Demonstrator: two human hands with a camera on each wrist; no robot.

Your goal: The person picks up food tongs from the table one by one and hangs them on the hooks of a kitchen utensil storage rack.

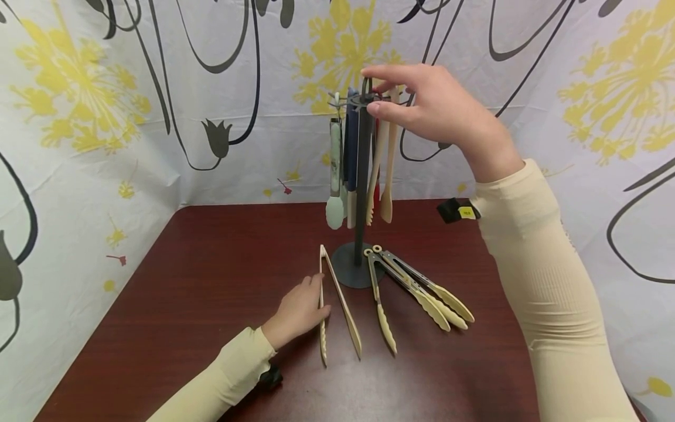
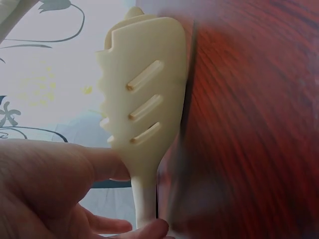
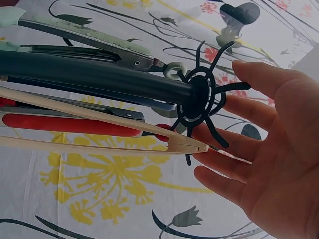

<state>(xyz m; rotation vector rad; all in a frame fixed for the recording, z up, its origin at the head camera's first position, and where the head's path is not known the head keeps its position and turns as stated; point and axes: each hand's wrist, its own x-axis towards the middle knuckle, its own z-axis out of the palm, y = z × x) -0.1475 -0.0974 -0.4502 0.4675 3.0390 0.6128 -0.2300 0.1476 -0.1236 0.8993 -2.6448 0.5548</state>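
My left hand [image 1: 297,310] reaches over one arm of pale beige tongs [image 1: 345,310] that lie spread on the table. In the left wrist view, thumb and fingers come to both sides of the neck below the slotted, saw-edged head of the beige tongs [image 2: 144,89]. My right hand [image 1: 432,99] is at the top of a dark utensil stand [image 1: 361,193]. Its fingers [image 3: 224,164] are stretched and spread around the ring of hooks [image 3: 209,84] in the right wrist view. Wooden tongs [image 3: 99,107] hang there, their joined end close to those fingertips.
Mint-tipped tongs [image 1: 334,176], a blue-handled utensil [image 1: 352,140] and red-handled tongs [image 3: 70,124] also hang on the stand. Metal tongs with yellow tips [image 1: 387,328] lie right of its round base [image 1: 343,269]. A patterned cloth [image 1: 237,176] hangs behind the dark red table [image 1: 211,264].
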